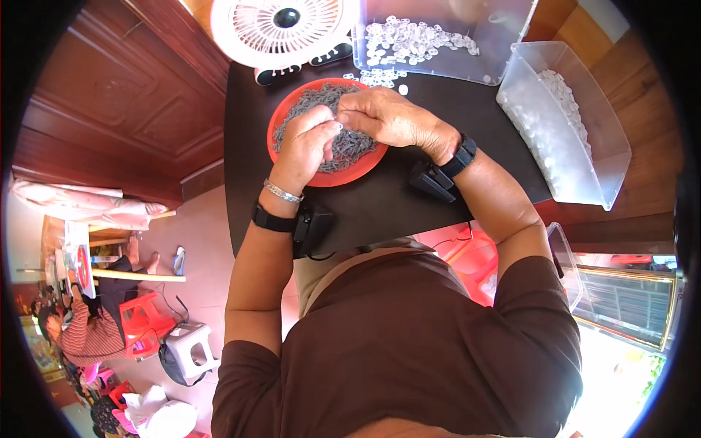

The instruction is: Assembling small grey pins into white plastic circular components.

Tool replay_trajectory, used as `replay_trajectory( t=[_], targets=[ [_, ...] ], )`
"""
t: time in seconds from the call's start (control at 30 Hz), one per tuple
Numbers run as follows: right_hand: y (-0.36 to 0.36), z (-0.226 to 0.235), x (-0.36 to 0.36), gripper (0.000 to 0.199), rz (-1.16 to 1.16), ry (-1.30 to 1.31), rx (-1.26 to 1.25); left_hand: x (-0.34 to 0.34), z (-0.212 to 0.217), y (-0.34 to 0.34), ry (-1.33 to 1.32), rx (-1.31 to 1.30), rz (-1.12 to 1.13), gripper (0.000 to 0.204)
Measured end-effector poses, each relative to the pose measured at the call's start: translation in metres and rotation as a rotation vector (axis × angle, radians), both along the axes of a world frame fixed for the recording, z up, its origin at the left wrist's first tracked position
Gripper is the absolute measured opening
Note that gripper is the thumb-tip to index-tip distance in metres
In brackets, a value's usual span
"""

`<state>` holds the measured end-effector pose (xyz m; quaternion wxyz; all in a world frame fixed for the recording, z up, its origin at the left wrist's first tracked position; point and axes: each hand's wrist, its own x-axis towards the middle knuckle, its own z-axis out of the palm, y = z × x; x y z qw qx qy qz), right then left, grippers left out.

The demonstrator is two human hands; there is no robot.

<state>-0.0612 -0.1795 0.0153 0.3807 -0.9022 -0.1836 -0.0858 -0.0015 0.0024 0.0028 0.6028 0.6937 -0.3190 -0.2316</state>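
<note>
Both hands meet over the bowl: the left hand (303, 142) pinches a small white plastic piece (339, 125) between thumb and fingers, and the right hand (394, 117) has its fingertips pressed together just beside it; whether it grips anything is hidden.

Across the black table (365, 219), two clear plastic bins hold white pieces: the far bin (485, 22), right of centre, has a broad scatter of oval tabs, and the right bin (610, 150) a deep heap, too blurred to tell whether those pieces match. Left of centre, directly under the hands, the red bowl (336, 181) is well filled with slim grey pieces (350, 150), like screws or wall plugs. Loose white tabs (383, 75) lie between bowl and far bin. Judging by these stocks, plenty is left to handle; which pieces are already done cannot be told.

At the far left of the room, a co-worker (91, 332) in a striped top sits near a red stool (142, 325) and a white stool (191, 347). A white fan (252, 33) stands close behind the bowl, limiting room there. Black wrist devices overhang the table's near side, and the hands cover part of the bowl's contents.
</note>
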Motion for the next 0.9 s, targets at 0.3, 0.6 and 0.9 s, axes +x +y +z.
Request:
replay_trajectory(
  t=[0.3,0.6,0.9],
  targets=[
    [-0.020,0.001,0.011,0.035,-0.393,-0.086,0.123,0.001,-0.001,-0.002,0.039,-0.094,0.096,0.020],
    [-0.087,-0.001,0.018,0.036,-0.660,0.235,-0.444,0.006,-0.004,-0.002,0.053,-0.112,0.131,0.021],
    [-0.074,-0.016,0.027,0.024,-0.578,0.223,-0.647,0.006,-0.005,-0.003,0.046,-0.145,0.110,0.020]
  ],
)
